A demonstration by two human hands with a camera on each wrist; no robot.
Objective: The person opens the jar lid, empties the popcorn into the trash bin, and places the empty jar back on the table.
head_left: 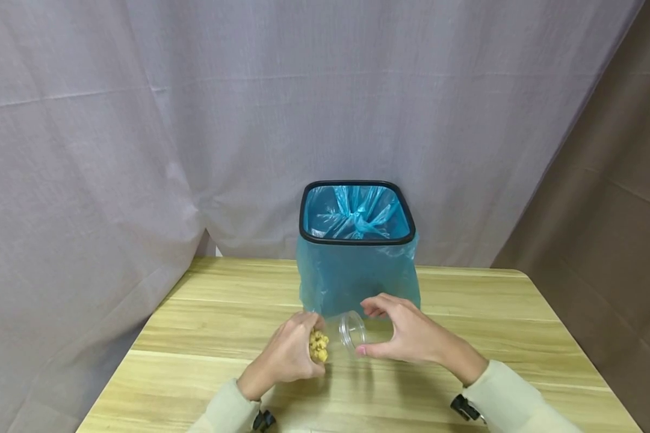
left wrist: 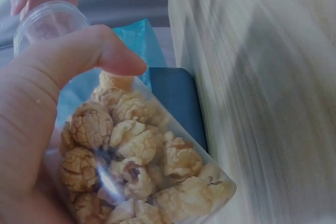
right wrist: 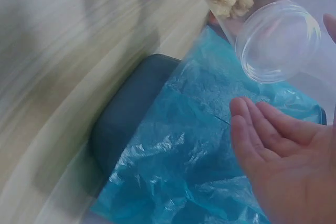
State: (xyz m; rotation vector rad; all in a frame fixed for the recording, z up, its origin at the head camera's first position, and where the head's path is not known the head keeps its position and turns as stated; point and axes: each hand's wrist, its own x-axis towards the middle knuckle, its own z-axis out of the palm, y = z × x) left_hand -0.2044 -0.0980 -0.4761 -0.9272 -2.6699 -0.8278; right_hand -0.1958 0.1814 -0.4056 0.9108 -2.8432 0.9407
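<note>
My left hand (head_left: pixel 287 352) grips a clear plastic jar (left wrist: pixel 136 166) round its body, holding it sideways above the table. Caramel-coloured popcorn (head_left: pixel 318 346) lies toward the closed bottom of the jar. The jar's round, ridged clear end (right wrist: pixel 278 40) points right, toward my right hand (head_left: pixel 411 334). That hand's thumb and bent fingers stand apart on either side of this end; in the right wrist view a gap shows between fingers (right wrist: pixel 257 135) and jar.
A bin with a black rim (head_left: pixel 357 242) and a blue plastic bag (head_left: pixel 357 270) stands at the table's back edge, just beyond both hands. Its dark base (right wrist: pixel 126 114) shows under the bag. Grey cloth (head_left: pixel 260 120) hangs behind the wooden table (head_left: pixel 206 337).
</note>
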